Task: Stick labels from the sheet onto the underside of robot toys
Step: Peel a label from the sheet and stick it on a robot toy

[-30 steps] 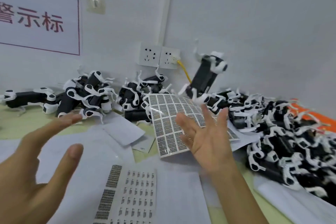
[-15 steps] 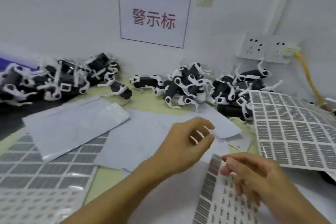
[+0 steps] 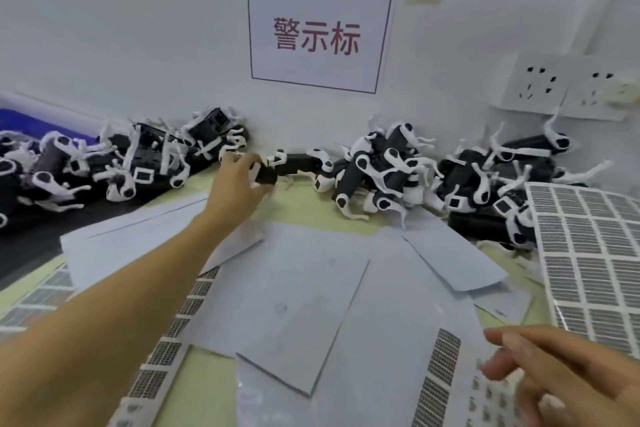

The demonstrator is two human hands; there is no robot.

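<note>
Left hand (image 3: pixel 239 180) extended far toward wall, fingers curled round black robot toy (image 3: pixel 266 173); long axis roughly left-right along wall. Right hand (image 3: pixel 554 371) near, low right, fingers loosely spread over label sheet (image 3: pixel 446 378), grasping nothing visible
</note>
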